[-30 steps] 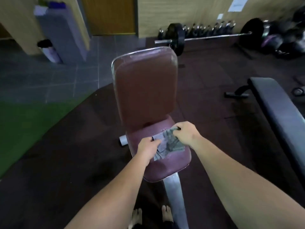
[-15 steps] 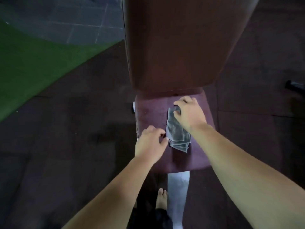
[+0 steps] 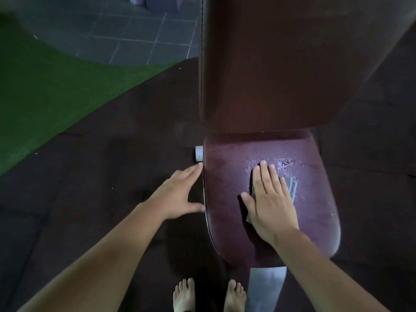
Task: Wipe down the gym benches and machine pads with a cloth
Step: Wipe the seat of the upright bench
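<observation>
A maroon seat pad [image 3: 225, 176] with a worn, flaking surface lies below me, and its upright back pad [image 3: 281, 64] rises above it. My right hand [image 3: 270, 199] lies flat, fingers spread, pressing a folded grey cloth [image 3: 291, 186] onto the seat's middle; most of the cloth is hidden under the palm. My left hand [image 3: 180, 192] is off the cloth, fingers apart, resting against the seat's left edge and holding nothing.
A white tube end [image 3: 199, 153] sticks out at the seat's left. The grey frame post [image 3: 266, 287] runs down beside my bare feet [image 3: 209, 296]. Dark rubber flooring surrounds the bench, with green turf [image 3: 45, 86] and grey tiles [image 3: 139, 34] at the left.
My left hand let go of the cloth and moved to the seat's left edge. My right hand flattened onto the cloth. The view came closer to the seat.
</observation>
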Available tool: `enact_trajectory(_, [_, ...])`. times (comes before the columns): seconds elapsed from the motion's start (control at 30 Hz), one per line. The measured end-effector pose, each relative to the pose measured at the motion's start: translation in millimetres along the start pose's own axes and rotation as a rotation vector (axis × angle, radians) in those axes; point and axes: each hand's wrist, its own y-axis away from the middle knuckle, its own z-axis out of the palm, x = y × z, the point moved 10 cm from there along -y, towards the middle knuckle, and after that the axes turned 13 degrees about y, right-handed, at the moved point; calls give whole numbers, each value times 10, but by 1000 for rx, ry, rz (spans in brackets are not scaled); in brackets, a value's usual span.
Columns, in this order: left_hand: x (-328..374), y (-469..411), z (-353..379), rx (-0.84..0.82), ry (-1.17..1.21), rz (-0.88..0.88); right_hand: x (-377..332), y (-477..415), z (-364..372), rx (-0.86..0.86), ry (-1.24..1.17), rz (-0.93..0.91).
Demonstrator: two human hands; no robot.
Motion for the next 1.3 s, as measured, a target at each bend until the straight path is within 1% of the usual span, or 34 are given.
enact_trajectory(0.1, [-33,-24,39,7,18,9,-21,-161,-6,-10,50,-52])
enact_trajectory(0.2, [-59,-41,59,39,46,15,-127,-539,-134,27,-27,-106])
enact_trajectory(0.3, [-68,-54,50,62,42,30,-99,-683,-194,48,-78,-74])
enact_trajectory(0.43, [-68,-70,51,65,58,33,-72,-338,-75,-11,53,-42])
enact_trajectory(0.53, [-72,-93,71,69,47,60,-173,-473,-98,-16,102,-65])
enact_trajectory(0.63, [-73,-86,58,72,49,50,-451,-834,-225,37,123,-133])
enact_trajectory(0.73, [-72,-79,42,78,45,40,-726,-1022,-244,46,139,-233])
enact_trajectory(0.8, [-71,-80,39,75,41,31,-695,-1013,-257,41,140,-297])
enact_trajectory(0.83, [-58,-75,33,79,40,32,-560,-994,-259,35,145,-300])
enact_trajectory(0.9, [-41,-74,23,85,33,30,-57,-971,-251,21,132,-213])
enact_trajectory(1.0, [-30,-66,27,81,51,26,823,-872,-233,-3,131,6])
enact_trajectory(1.07, [-20,-59,20,83,60,28,976,-865,-247,6,135,118])
enact_trajectory(1.13, [-5,-53,15,72,54,22,778,-931,-283,0,124,216])
enact_trajectory(1.17, [0,-48,12,67,48,15,578,-982,-297,-3,109,223])
enact_trajectory(1.2, [-3,-46,12,62,41,5,326,-1037,-307,-8,95,188])
enact_trajectory(1.27, [2,-50,10,59,27,0,-157,-1101,-317,6,95,49])
enact_trajectory(1.3, [5,-48,13,59,24,-3,-290,-1106,-325,15,95,-19])
